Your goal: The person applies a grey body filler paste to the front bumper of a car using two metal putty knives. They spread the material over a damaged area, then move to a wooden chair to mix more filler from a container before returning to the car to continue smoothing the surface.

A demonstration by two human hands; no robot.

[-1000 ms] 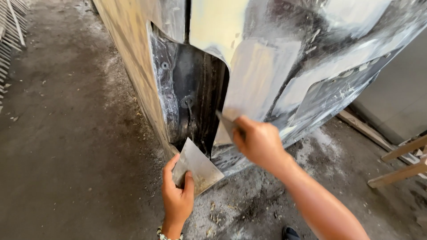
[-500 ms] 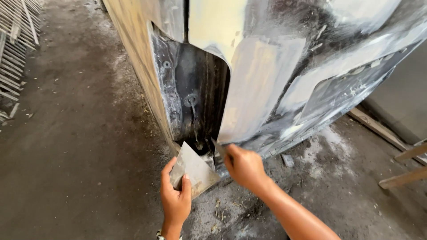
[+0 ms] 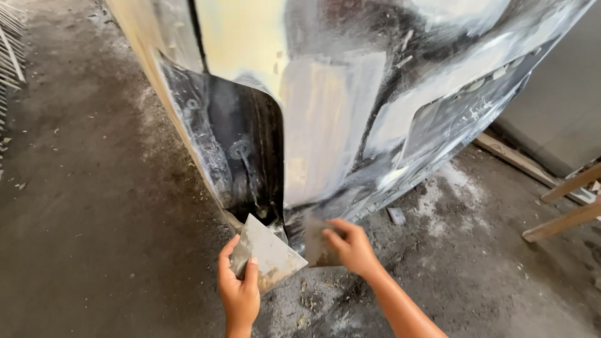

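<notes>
A large car body panel [image 3: 338,119] stands on the ground, patched with grey and cream filler, with a dark cut-out [image 3: 244,156] on its left. My left hand [image 3: 239,289] holds a flat square metal plate [image 3: 269,251] smeared with filler, just below the cut-out. My right hand [image 3: 352,245] grips a small putty scraper [image 3: 316,241] and presses its blade against the panel's bottom edge, right beside the plate.
Dusty concrete floor [image 3: 94,206] spreads to the left, with filler crumbs under the panel. Wooden slats [image 3: 563,200] lie at the right edge, near a grey wall [image 3: 563,106]. A metal rack [image 3: 11,50] shows at the far left.
My right hand has drawn the scraper down the panel from mid-height to its bottom edge. The left hand has kept the plate in about the same spot.
</notes>
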